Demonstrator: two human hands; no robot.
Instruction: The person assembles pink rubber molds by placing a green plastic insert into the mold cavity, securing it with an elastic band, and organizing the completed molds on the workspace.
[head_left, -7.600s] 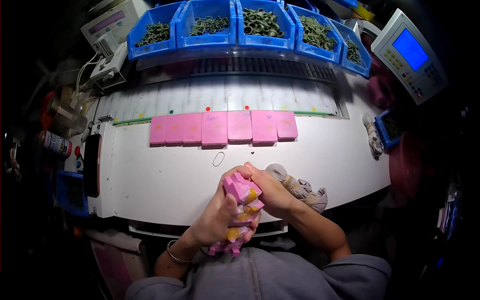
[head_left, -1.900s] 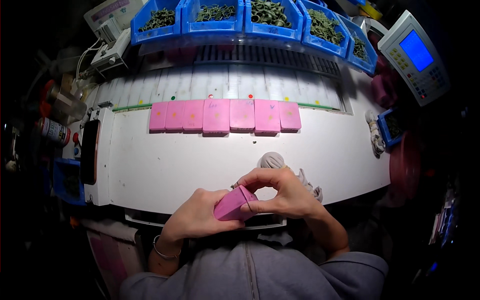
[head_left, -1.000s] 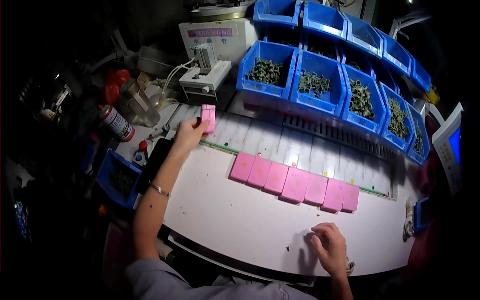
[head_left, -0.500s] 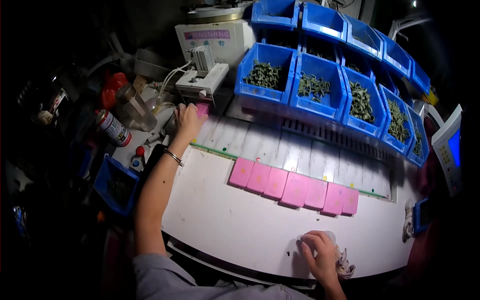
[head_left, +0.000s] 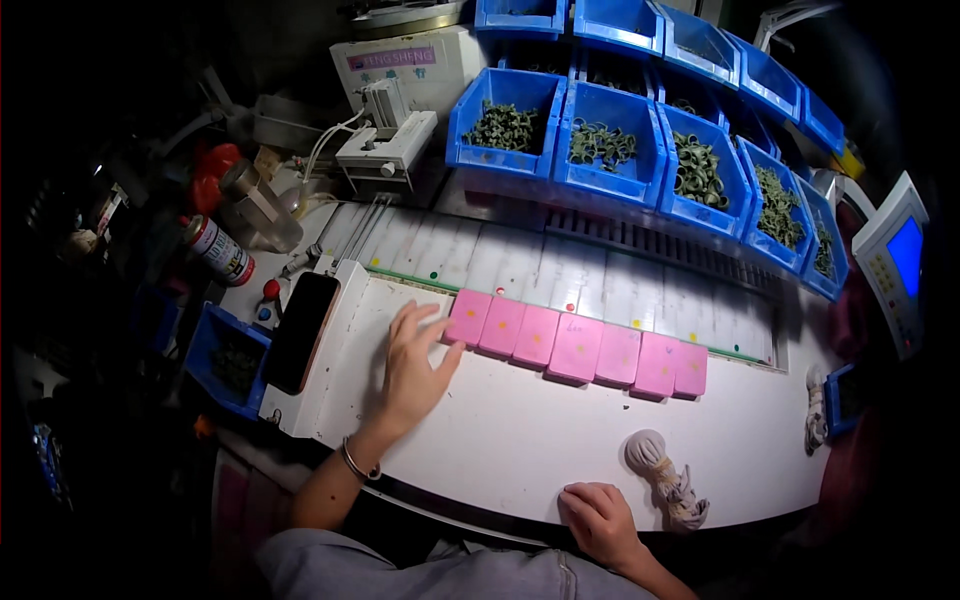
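Observation:
My left hand (head_left: 415,362) hovers over the white tabletop with its fingers spread and nothing in them. Its fingertips are close to the leftmost of several pink rectangular blocks (head_left: 468,318); whether they touch it I cannot tell. The blocks lie side by side in a row along the near edge of a slatted panel (head_left: 515,255), small dots marking their tops. At the table's front edge rests my right hand (head_left: 600,520), fingers curled together, with no object showing in it. A tied grey cloth bundle (head_left: 650,455) lies just to its right.
Blue bins (head_left: 610,165) with small greenish curled pieces stand stacked at the back. A white machine (head_left: 390,150) is at the back left, with a phone (head_left: 303,332), a spray can (head_left: 218,250) and a bottle (head_left: 262,205) nearer. A screen unit (head_left: 895,260) stands right.
My left hand has come back from the machine toward the row; the pink block it touched there is out of sight. My right hand has drawn back from the cloth bundle. The view has shifted slightly.

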